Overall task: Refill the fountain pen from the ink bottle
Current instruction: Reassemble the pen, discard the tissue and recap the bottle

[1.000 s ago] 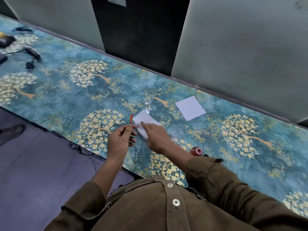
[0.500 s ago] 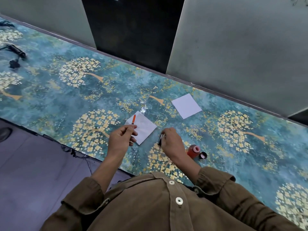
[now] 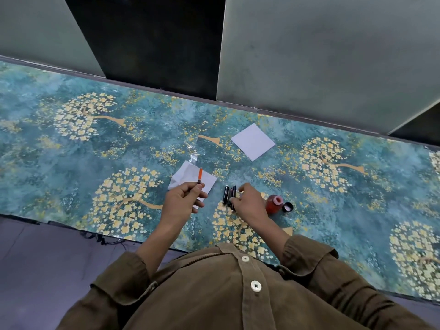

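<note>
My left hand holds the pen's inner part, a thin tube with red ink showing, pointing up and away from me. My right hand rests on the table with its fingers touching two black pen shells that lie side by side. Whether it grips one I cannot tell. The open red ink bottle stands just right of that hand, with its black cap lying beside it.
A crumpled white tissue lies under my left hand. A flat white paper square lies farther back. The table wears a teal cloth with yellow trees. Grey panels stand behind it. The table's front edge is near my body.
My right hand left the tissue and moved right to the black pen shells. My left hand kept the ink tube raised. The view shifted right, bringing the bottle and cap into sight.
</note>
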Tool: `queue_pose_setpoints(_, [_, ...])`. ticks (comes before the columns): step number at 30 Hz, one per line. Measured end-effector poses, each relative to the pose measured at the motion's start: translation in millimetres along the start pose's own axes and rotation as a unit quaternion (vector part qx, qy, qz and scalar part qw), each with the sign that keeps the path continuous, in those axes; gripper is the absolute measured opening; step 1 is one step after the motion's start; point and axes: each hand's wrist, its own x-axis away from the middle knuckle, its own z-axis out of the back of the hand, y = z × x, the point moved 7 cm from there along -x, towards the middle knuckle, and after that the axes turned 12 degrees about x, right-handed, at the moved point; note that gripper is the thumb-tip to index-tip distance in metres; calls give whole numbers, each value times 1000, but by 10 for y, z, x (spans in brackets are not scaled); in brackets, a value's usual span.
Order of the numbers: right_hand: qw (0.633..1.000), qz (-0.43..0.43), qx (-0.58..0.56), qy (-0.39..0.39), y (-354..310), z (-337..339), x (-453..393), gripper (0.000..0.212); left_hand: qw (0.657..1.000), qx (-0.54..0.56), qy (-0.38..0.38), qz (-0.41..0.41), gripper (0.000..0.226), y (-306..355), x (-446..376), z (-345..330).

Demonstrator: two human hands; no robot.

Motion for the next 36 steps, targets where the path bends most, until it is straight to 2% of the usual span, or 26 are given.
queue_pose_setpoints(6, [999,-39,18,19,20,-12,64,29,999,-8,-50,5,13,58,-57,15])
queue_pose_setpoints(9, [997,-55,41,18,26,-80,121,35,997,-19,-75,11,12,80,-112,-21])
queue_pose_setpoints(12, [996,-67,51,8,50,-93,143,17,994,-46,-97,7,11,104,-155,-86])
queue_pose_setpoints(17, [995,-63,74,3,50,-91,224,17,990,-56,-128,12,12,110,-225,-197])
queue_pose_setpoints(19, [994,-68,89,-9,71,-92,260,9,988,-60,-141,14,13,108,-266,-262])
queue_pose_setpoints(21, [993,-81,83,-32,117,-104,289,19,987,-61,-148,14,15,115,-298,-313])
queue_pose_setpoints(23, [993,-98,46,-43,174,-67,321,27,986,-53,-159,15,15,134,-327,-374])
queue_pose_setpoints(26, [991,-94,-94,-13,149,133,446,13,984,-48,-171,10,15,163,-352,-434])
queue_pose_setpoints(27, [983,-89,-160,-4,128,199,503,7,983,-47,-175,8,15,173,-352,-449])
queue_pose_setpoints(31, [920,-40,-389,-28,-86,403,668,12,979,-40,-200,7,15,208,-322,-533])
queue_pose_setpoints(34, [884,-15,-465,-44,-230,427,695,10,976,-39,-213,-4,13,266,-289,-572])
queue_pose_setpoints(36, [883,5,-467,-42,-295,422,693,11,976,-36,-213,-16,14,311,-274,-586])
